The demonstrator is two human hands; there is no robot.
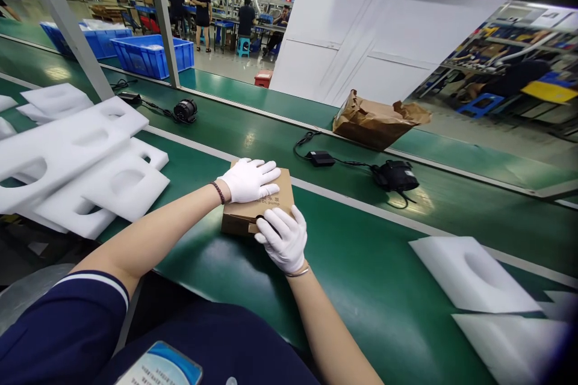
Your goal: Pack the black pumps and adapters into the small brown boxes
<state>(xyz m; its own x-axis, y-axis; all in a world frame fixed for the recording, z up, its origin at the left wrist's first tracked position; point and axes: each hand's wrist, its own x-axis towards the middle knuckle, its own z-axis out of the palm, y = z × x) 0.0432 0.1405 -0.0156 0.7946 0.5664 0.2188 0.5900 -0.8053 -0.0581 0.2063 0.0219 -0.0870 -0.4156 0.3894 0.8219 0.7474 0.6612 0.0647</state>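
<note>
A brown cardboard box point(244, 209) printed "DC pump" lies on the green work surface in front of me. Its lid is down, and a small slot shows at the front edge. My left hand point(248, 181), in a white glove, rests flat on the lid with fingers stretched out. My right hand point(284, 237), also gloved, has its fingers bent over the front right edge of the box by the slot. Its fingertips partly hide the front flap. Beyond the box lies a black pump point(397, 175) wired to a black adapter point(320, 158).
White foam sheets point(121, 183) with cut-outs are piled at left; more foam pieces point(474, 274) lie at right. Another black pump point(185, 110) sits on the belt point(253, 132). Behind stand a crumpled paper bag point(379, 120) and blue crates point(144, 59). A metal post point(162, 18) rises at left. People work farther back.
</note>
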